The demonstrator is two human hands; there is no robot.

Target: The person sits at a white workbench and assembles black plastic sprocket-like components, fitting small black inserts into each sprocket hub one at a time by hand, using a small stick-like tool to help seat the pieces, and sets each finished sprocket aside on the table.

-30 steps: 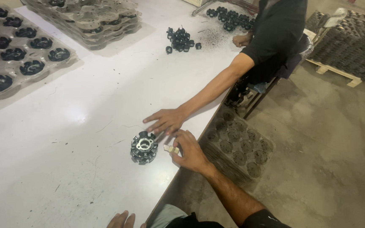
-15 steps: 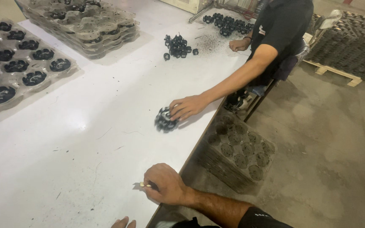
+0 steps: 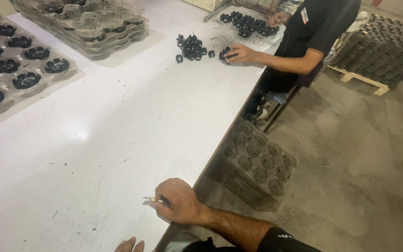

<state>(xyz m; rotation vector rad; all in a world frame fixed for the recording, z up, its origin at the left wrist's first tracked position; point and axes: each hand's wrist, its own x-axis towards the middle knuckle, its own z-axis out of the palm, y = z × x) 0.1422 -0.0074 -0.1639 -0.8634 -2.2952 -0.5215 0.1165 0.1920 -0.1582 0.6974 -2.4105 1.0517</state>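
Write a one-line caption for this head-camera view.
Right hand pinches a small tool at the white table's edge; a co-worker's hand rests by black parts.

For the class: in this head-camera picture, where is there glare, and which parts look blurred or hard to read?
Head view: soft glare on the white table near the grey trays; the right hand and the small tool it pinches look slightly blurred; the left hand is cut by the bottom edge.

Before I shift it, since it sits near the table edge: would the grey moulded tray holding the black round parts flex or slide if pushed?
The grey moulded tray looks thin, so it probably flexes. Loaded with black round parts, it likely drags rather than glides on the white table.
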